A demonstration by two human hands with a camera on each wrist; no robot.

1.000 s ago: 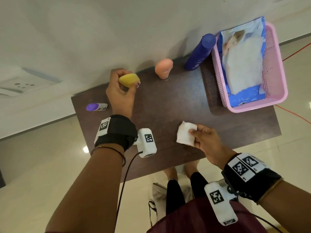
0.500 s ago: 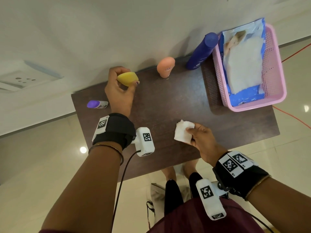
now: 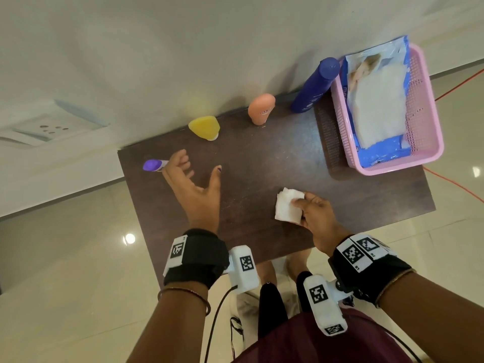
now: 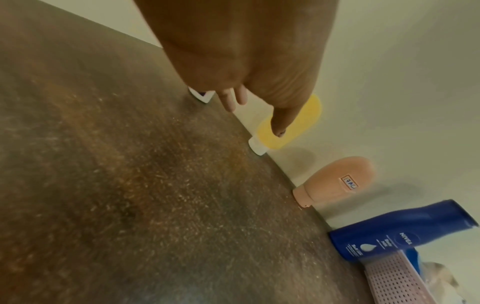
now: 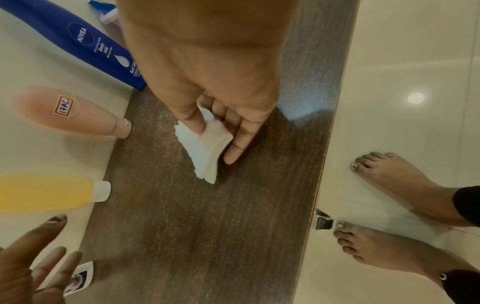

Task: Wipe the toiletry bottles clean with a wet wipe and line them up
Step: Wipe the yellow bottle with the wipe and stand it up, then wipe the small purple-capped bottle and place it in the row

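Three bottles stand upside down on their caps along the wall edge of the dark table point(image 3: 262, 179): a yellow bottle point(image 3: 204, 127) point(image 4: 288, 125) point(image 5: 44, 193), a peach bottle point(image 3: 261, 108) point(image 4: 337, 181) point(image 5: 64, 111) and a tall blue bottle point(image 3: 314, 85) point(image 4: 405, 228) point(image 5: 85, 45). A small purple-topped tube point(image 3: 154, 165) point(image 5: 79, 277) stands at the far left. My left hand point(image 3: 193, 174) hovers open with fingers spread, next to the tube and holding nothing. My right hand point(image 3: 298, 205) pinches a folded white wet wipe point(image 3: 288, 208) point(image 5: 205, 148) above the table's near side.
A pink mesh basket point(image 3: 424, 106) at the right end holds an open blue pack of wipes point(image 3: 377, 100). A wall runs behind the bottles. An orange cable point(image 3: 458, 87) lies on the floor at right. My bare feet point(image 5: 389, 181) stand by the table's near edge.
My left hand let go of the yellow bottle, which now stands at the wall edge, and moved left with fingers spread toward the purple tube. The right hand still holds the wipe.
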